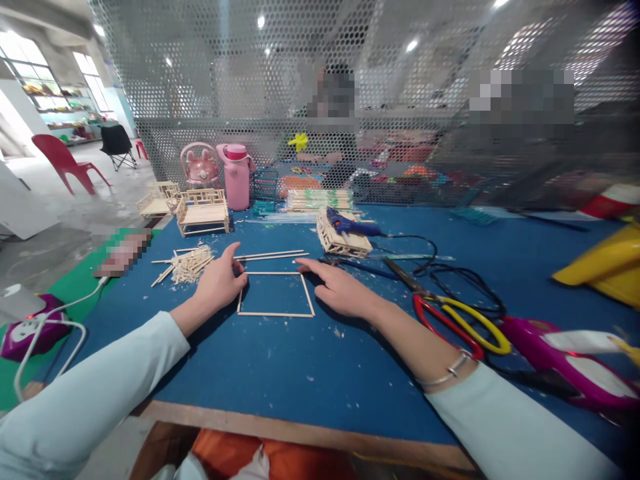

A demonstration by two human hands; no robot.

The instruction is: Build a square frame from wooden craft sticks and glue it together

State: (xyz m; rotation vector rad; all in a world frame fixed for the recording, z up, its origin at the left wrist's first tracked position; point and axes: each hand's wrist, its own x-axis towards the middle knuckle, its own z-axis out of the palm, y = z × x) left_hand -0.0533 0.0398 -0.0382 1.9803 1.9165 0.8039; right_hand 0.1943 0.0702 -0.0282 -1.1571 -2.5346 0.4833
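Note:
Four thin wooden sticks would be too exact a tally, so: several wooden sticks lie end to end as a rectangular outline [276, 315] on the blue tabletop. At its far left corner rests my left hand [220, 281], fingers apart, one raised and a fingertip touching the stick there. My right hand [343, 288] is open at the far right corner, its forefinger stretched to the stick's end. Just beyond the outline lie two loose sticks [273, 255]. A heap of short sticks [193, 265] sits left of my left hand. Neither hand lifts anything.
A blue glue gun [345, 223] rests on a small stick-built piece [345, 241]. Large scissors [453, 317] and a purple power strip [570, 363] lie right. Miniature stick benches [203, 210] and a pink bottle [237, 177] stand before the perforated metal screen [200, 87]; people sit behind it.

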